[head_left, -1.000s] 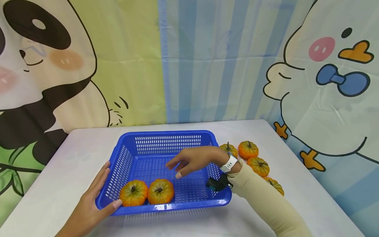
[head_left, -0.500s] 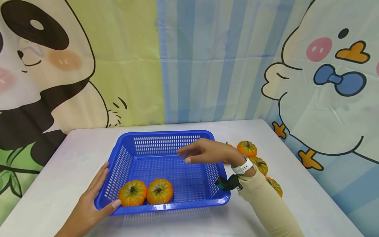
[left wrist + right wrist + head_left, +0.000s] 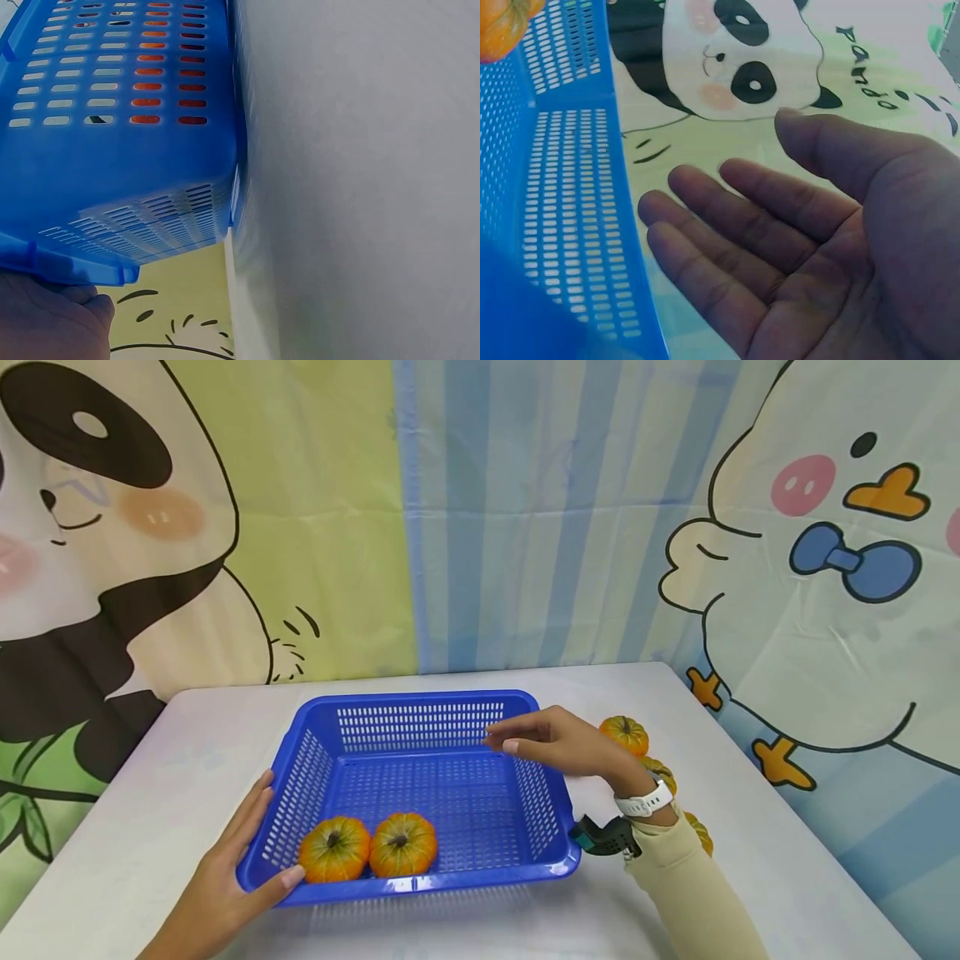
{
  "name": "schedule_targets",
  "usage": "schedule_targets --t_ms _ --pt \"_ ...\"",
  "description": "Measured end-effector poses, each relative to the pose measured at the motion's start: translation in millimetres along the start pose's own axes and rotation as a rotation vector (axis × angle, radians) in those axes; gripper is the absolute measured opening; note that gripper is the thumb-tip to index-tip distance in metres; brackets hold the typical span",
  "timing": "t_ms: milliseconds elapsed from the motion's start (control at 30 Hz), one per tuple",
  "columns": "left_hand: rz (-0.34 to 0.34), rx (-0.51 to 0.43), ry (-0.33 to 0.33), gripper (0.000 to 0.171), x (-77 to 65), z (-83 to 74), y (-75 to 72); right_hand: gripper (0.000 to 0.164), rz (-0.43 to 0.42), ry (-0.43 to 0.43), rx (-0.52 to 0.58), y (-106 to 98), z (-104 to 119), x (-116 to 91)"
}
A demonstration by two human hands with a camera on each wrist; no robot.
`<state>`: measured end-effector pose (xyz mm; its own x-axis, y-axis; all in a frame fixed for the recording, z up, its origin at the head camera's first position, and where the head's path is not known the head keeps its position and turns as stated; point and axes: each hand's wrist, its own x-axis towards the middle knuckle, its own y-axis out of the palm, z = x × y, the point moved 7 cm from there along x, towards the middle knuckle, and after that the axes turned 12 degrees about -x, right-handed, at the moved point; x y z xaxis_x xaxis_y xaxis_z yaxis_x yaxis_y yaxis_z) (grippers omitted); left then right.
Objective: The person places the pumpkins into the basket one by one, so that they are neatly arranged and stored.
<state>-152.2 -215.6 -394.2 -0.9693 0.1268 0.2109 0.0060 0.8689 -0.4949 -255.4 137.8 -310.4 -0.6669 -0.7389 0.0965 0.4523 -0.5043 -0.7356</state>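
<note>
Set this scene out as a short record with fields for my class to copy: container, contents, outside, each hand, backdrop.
Container: blue basket on a white table
Contents: two pumpkins, side by side at the near left corner
Outside: at least three pumpkins to the basket's right, some partly hidden by the right arm
Left hand: touching the basket's near left corner
Right hand: by the basket's right side, holding nothing
Backdrop: printed with a panda and a white bird

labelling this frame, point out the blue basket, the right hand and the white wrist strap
Blue basket (image 3: 487,878): head view, on its near rim.
Right hand (image 3: 567,742): head view, on the back of the hand.
White wrist strap (image 3: 642,803): head view, on the band itself.
</note>
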Motion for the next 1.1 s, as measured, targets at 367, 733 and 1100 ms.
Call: schedule_targets --t_ms 367,733,1100 --pt "-0.005 0.008 0.002 0.096 -1.2 -2.6 -1.5 0.036 -0.182 0.076 0.013 -15 -22 -20" --pt "0.000 -0.002 -0.017 0.096 -0.4 -1.2 0.0 0.038 -0.409 0.101 0.002 -35 -46 -30" --pt "-0.001 -0.008 -0.004 0.095 -1.2 -3.0 -0.3 0.042 -0.517 0.232 -0.091 -41 -77 -35"
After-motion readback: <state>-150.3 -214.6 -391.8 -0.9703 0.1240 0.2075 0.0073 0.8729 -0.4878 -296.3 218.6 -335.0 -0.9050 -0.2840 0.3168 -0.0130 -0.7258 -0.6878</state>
